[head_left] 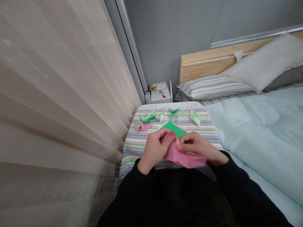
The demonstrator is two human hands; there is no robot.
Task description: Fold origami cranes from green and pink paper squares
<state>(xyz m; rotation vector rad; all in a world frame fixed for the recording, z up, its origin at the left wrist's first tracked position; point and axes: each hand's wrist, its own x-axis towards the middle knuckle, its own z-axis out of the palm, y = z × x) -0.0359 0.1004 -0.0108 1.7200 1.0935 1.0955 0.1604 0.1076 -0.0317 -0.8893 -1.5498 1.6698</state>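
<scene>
My left hand and my right hand both pinch a partly folded pink paper held over the striped bed sheet. Both hands have their fingers closed on the paper's upper edge. A flat green paper sheet lies just behind the pink one. Farther back on the stripes lie several folded paper pieces: a pink one, dark green ones, and a pale green one. My black sleeves fill the bottom of the view.
A pleated curtain hangs along the left. A white bedside box with small items stands at the back. A striped pillow, a white pillow, a wooden headboard and a light blue duvet lie to the right.
</scene>
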